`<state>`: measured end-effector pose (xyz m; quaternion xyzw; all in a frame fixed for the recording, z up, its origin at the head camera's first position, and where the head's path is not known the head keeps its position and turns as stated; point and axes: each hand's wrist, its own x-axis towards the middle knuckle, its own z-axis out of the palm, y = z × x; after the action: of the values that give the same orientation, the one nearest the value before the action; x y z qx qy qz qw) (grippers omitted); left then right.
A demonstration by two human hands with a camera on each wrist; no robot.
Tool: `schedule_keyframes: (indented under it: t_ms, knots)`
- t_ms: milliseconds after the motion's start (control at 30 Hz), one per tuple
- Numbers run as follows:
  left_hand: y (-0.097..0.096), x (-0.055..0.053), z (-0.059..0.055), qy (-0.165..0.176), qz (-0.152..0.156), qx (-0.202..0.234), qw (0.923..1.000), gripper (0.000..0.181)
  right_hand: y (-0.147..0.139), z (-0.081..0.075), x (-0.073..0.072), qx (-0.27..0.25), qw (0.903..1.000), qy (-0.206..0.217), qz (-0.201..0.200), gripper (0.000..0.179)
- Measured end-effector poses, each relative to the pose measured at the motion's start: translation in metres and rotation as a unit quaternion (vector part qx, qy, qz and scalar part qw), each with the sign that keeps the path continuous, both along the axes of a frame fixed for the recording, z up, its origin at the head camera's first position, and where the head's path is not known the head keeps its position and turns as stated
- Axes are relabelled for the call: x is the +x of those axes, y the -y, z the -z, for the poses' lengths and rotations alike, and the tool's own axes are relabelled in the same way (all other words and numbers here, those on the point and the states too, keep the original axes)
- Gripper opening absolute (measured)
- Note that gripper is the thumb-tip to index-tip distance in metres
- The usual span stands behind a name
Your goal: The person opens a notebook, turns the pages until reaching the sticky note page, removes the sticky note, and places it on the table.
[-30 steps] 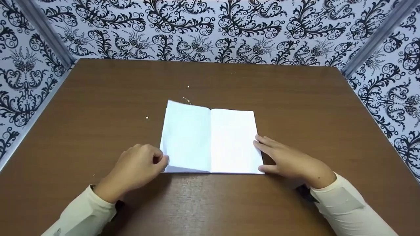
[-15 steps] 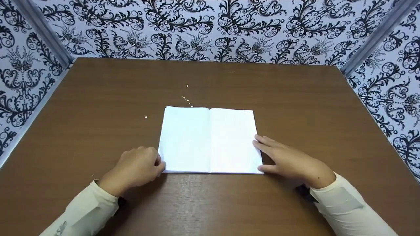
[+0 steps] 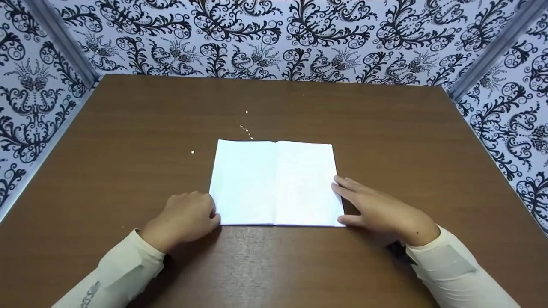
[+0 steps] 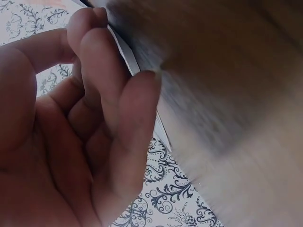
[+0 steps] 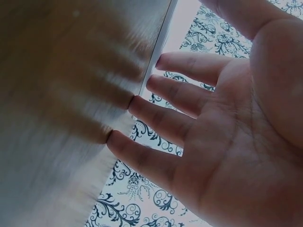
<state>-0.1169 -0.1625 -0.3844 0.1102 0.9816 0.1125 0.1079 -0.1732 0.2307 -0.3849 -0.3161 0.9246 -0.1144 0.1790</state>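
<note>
An open notebook (image 3: 244, 184) with blank white pages lies flat on the brown table, its fold running up the middle. At its lower left corner my left hand (image 3: 186, 218) pinches the edge, thumb over the page and the other fingers curled. In the left wrist view the curled fingers (image 4: 102, 61) sit along the thin white edge of the notebook (image 4: 125, 52). My right hand (image 3: 372, 207) rests at the notebook's right edge with its fingers spread and fairly straight. The right wrist view has its fingertips touching the tabletop beside the notebook's edge (image 5: 161, 42).
Several small white crumbs (image 3: 247, 130) lie on the table (image 3: 364, 115) beyond the notebook, and another crumb (image 3: 192, 152) is to its left. Walls with black-and-white scroll patterns (image 3: 265, 38) border the table at the back and sides.
The left page, raised at its outer edge a second ago, now lies flat. My left hand has lowered with it to the corner. The right hand has stayed in place.
</note>
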Motion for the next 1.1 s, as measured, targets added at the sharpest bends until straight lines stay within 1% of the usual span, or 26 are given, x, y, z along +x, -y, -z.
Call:
schedule_keyframes:
  t_ms: [100, 300, 567, 733, 800, 867, 967, 1100]
  knots:
    - [0.000, -0.001, -0.001, 0.000, 0.000, -0.004, 1.0000, 0.041, -0.001, -0.001, 0.000, -0.002, 1.0000, 0.001, 0.001, 0.077]
    - [0.002, 0.000, -0.002, 0.010, -0.004, -0.002, 0.9999, 0.041, -0.001, -0.001, 0.001, 0.000, 1.0000, 0.003, 0.004, 0.077]
    - [0.007, 0.001, -0.002, 0.002, -0.015, -0.024, 0.9996, 0.047, -0.002, -0.001, 0.002, -0.005, 0.9999, -0.009, -0.004, 0.076]
    - [0.008, 0.002, -0.002, -0.004, -0.006, -0.030, 0.9995, 0.050, -0.002, -0.001, 0.002, -0.006, 0.9999, -0.015, -0.005, 0.075]
    - [0.007, 0.003, -0.002, -0.017, -0.001, -0.032, 0.9994, 0.051, -0.002, -0.001, 0.002, -0.007, 0.9998, -0.016, -0.005, 0.075]
    - [0.004, 0.003, -0.002, -0.042, 0.004, -0.033, 0.9986, 0.051, -0.002, -0.001, 0.002, -0.007, 0.9998, -0.017, -0.004, 0.075]
    - [-0.001, 0.003, -0.002, -0.102, 0.005, -0.027, 0.9944, 0.040, -0.002, -0.002, 0.002, -0.007, 0.9998, -0.018, -0.005, 0.075]
    - [-0.014, -0.002, -0.002, -0.179, 0.007, -0.005, 0.9837, 0.021, -0.002, -0.003, 0.002, -0.005, 0.9999, -0.015, -0.005, 0.075]
